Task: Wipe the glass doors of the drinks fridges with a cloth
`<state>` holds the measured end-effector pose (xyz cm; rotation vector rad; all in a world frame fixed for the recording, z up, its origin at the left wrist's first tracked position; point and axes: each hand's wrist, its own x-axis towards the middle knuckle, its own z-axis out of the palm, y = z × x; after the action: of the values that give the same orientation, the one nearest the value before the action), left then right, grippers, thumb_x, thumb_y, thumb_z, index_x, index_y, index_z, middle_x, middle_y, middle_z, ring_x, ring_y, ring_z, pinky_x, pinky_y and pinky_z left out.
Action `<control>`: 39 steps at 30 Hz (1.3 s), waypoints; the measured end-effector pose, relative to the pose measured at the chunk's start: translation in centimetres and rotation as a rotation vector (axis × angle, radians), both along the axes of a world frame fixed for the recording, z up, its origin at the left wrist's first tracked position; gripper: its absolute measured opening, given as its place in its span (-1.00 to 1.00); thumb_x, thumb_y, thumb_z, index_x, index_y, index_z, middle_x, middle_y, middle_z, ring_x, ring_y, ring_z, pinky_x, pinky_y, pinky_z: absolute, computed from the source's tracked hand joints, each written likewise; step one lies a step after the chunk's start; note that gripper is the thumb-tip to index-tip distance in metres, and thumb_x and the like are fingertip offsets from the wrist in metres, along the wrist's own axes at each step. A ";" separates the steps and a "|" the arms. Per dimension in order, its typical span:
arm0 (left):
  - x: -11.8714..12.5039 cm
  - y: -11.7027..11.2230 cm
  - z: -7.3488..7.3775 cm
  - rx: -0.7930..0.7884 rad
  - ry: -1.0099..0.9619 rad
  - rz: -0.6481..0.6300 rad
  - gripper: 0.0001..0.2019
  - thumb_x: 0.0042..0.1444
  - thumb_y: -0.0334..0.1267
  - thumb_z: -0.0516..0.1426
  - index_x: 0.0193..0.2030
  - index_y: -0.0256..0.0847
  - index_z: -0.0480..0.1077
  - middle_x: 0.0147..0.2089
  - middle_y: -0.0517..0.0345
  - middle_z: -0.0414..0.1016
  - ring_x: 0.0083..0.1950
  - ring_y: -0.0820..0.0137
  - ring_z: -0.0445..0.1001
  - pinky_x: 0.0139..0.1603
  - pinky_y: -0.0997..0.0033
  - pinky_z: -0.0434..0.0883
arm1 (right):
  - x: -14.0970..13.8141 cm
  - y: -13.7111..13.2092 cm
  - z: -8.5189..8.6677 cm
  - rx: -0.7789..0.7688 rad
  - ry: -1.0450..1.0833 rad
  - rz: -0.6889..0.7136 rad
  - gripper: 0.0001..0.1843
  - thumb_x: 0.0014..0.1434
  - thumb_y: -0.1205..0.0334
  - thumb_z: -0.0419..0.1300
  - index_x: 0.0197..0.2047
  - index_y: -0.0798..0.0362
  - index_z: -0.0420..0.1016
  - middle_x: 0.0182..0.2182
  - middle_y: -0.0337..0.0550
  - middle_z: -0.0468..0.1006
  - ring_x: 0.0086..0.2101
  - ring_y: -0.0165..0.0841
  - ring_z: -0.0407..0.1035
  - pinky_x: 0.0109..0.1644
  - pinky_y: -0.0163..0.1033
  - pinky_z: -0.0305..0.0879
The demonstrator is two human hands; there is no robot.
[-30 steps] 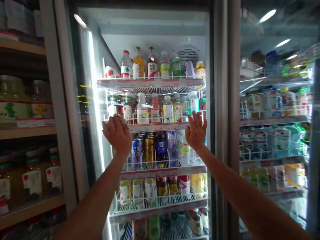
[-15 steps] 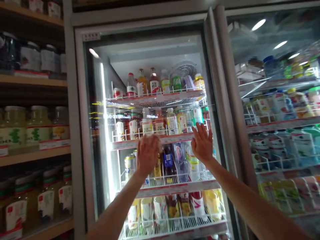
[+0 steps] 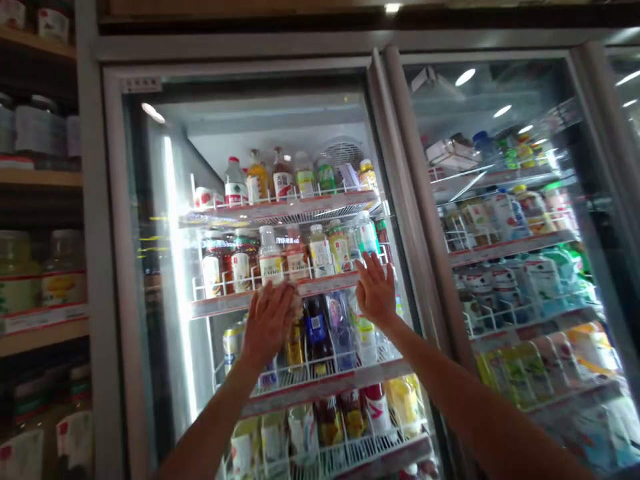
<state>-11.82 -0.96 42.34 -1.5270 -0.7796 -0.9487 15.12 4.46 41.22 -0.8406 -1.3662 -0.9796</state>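
Raising both bare hands before the glass door (image 3: 155,173) of a drinks cooler, the person holds the left hand (image 3: 267,325) and the right hand (image 3: 375,291) open, with fingers spread and pinching nothing; I cannot tell if the palms touch the glass. Both hands cover part of the front edge of a wire shelf (image 3: 220,304), near plastic drink bottles (image 3: 271,257). These bottles stand in rows behind a low wire rail (image 3: 225,283), probably so they do not slide off this edge.
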 end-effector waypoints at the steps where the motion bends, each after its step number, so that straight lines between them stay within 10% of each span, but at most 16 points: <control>1: -0.3 -0.1 0.1 0.027 -0.099 -0.001 -0.52 0.22 -0.26 -0.01 0.29 -0.13 0.12 0.27 -0.02 0.24 0.41 0.19 -0.08 0.35 0.01 0.01 | 0.0 0.0 0.0 -0.012 0.002 -0.002 -0.50 0.23 0.27 -0.12 0.24 0.05 0.17 0.26 -0.05 0.17 0.30 -0.29 -0.13 0.33 0.05 -0.22; 5: -0.5 0.0 0.3 0.154 -0.491 0.016 -0.50 0.22 -0.23 -0.05 0.28 -0.35 0.12 0.32 -0.22 0.12 0.41 0.09 -0.15 0.34 -0.09 -0.05 | 0.1 0.2 0.0 -0.029 0.014 -0.013 -0.48 0.24 0.25 -0.12 0.26 0.03 0.14 0.27 -0.09 0.15 0.31 -0.29 -0.15 0.34 0.06 -0.24; 10: 1.6 0.4 -0.4 -0.102 0.055 0.032 -0.59 0.24 -0.20 -0.04 0.22 -0.09 0.22 0.26 0.13 0.27 0.41 0.26 -0.10 0.38 0.11 -0.10 | 0.3 0.3 -0.1 -0.031 0.006 0.014 -0.45 0.23 0.24 -0.11 0.29 -0.01 0.08 0.29 -0.13 0.10 0.31 -0.30 -0.17 0.35 0.05 -0.26; 16: 0.5 0.2 0.8 0.128 -0.455 0.093 -0.53 0.25 -0.22 -0.12 0.28 -0.30 0.11 0.31 -0.16 0.15 0.41 0.11 -0.13 0.32 -0.06 0.00 | 0.3 0.4 -0.1 0.007 0.009 0.017 -0.47 0.23 0.24 -0.11 0.27 0.02 0.12 0.28 -0.08 0.13 0.31 -0.29 -0.14 0.34 0.06 -0.25; 21: -0.3 -0.3 0.5 -0.196 0.120 0.071 -0.58 0.26 -0.16 -0.08 0.24 -0.07 0.18 0.28 0.11 0.25 0.40 0.23 -0.05 0.36 0.08 -0.03 | 0.4 0.2 -0.1 -0.008 -0.001 0.007 -0.48 0.23 0.24 -0.10 0.26 0.05 0.14 0.27 -0.05 0.16 0.30 -0.25 -0.14 0.33 0.08 -0.22; 27: -3.3 -0.7 2.5 0.098 -0.512 0.055 -0.50 0.27 -0.23 -0.15 0.28 -0.49 0.05 0.33 -0.29 0.06 0.41 0.07 -0.16 0.33 -0.16 -0.11 | 0.4 0.1 0.0 -0.049 -0.001 -0.010 -0.47 0.23 0.24 -0.11 0.27 0.04 0.11 0.27 -0.05 0.14 0.31 -0.25 -0.15 0.33 0.09 -0.23; 33: -1.7 -0.2 0.8 -0.146 0.036 0.029 -0.61 0.25 -0.20 -0.06 0.20 -0.10 0.24 0.25 0.10 0.28 0.39 0.25 -0.04 0.35 0.08 -0.01 | 0.5 0.3 -0.1 0.033 -0.015 -0.007 -0.47 0.23 0.24 -0.08 0.27 0.03 0.11 0.27 -0.06 0.15 0.30 -0.26 -0.13 0.32 0.07 -0.19; 39: -2.5 0.3 1.5 0.189 -0.534 0.063 -0.52 0.25 -0.21 -0.11 0.29 -0.32 0.10 0.31 -0.20 0.14 0.42 0.11 -0.18 0.31 -0.14 -0.01 | 0.3 0.4 -0.1 0.060 -0.009 -0.028 -0.50 0.22 0.26 -0.06 0.24 0.07 0.17 0.25 -0.01 0.18 0.30 -0.25 -0.12 0.32 0.06 -0.19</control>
<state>-14.29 -0.71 43.86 -1.0853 -1.0701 -1.3652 15.39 4.81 41.12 -0.8128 -1.3294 -1.0426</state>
